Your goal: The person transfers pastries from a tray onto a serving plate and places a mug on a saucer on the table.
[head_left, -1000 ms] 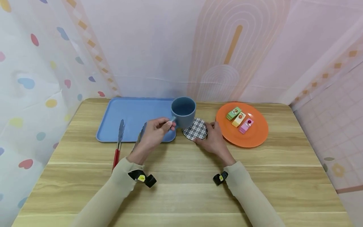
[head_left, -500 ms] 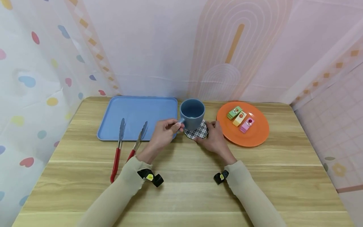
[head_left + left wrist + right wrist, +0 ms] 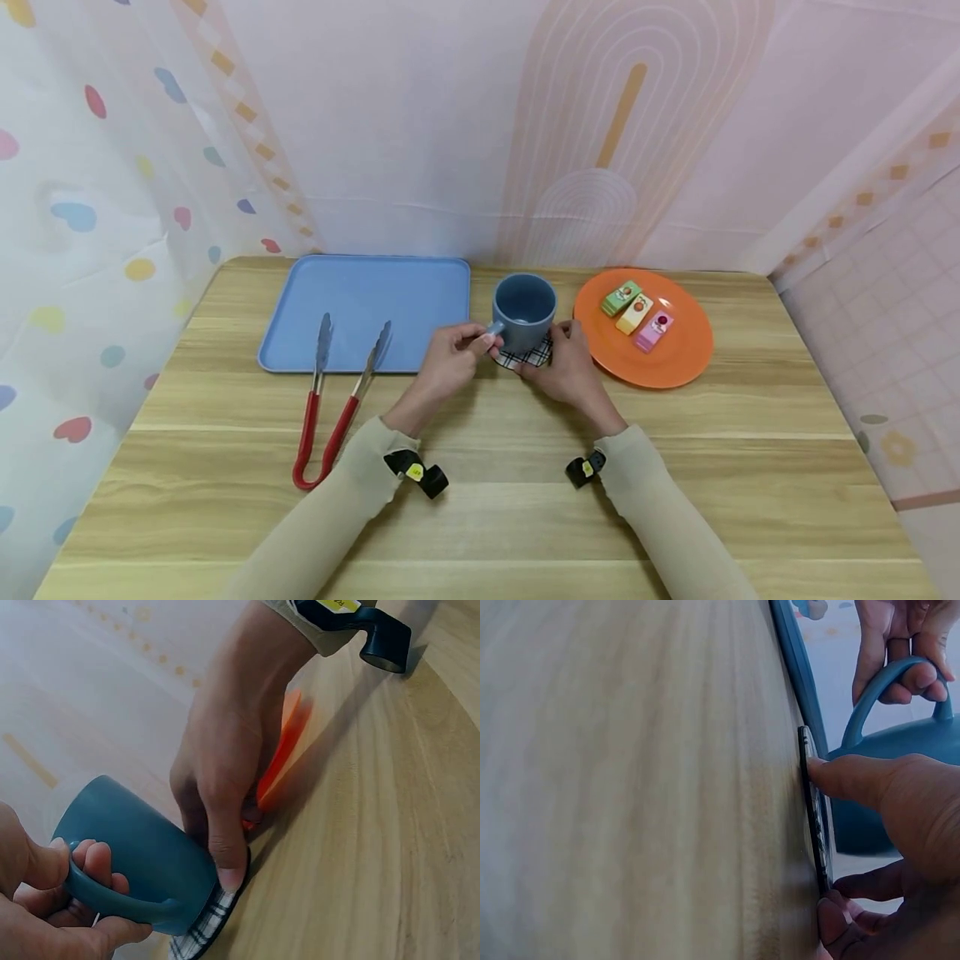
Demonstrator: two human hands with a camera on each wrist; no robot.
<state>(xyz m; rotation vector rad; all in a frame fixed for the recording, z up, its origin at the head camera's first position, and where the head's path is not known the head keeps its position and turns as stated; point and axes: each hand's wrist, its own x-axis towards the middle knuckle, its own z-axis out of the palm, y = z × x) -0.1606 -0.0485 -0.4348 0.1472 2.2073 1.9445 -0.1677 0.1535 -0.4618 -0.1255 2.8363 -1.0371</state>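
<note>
A blue-grey mug (image 3: 523, 329) stands upright over a round black-and-white plaid coaster (image 3: 531, 357), hiding most of it. My left hand (image 3: 452, 364) pinches the mug's handle (image 3: 120, 901) between thumb and fingers. To the right, my right hand (image 3: 564, 367) holds the coaster by its edge, the thumb on the near side and the fingers on the far right side. In the left wrist view, the mug's base is right at the coaster's surface. The right wrist view shows the coaster edge-on, low over the wooden table (image 3: 667, 787).
Left of the mug lies a blue tray (image 3: 375, 292). Red-handled tongs (image 3: 307, 433) lie spread with their tips over its front edge. At the right, an orange plate (image 3: 678, 354) carries three small boxes, green, yellow and pink. A patterned cloth (image 3: 420, 125) rises behind the table.
My left hand has carried the mug rightward and down over the coaster, covering more of it. The right hand has stayed at the coaster. More of the tongs now shows.
</note>
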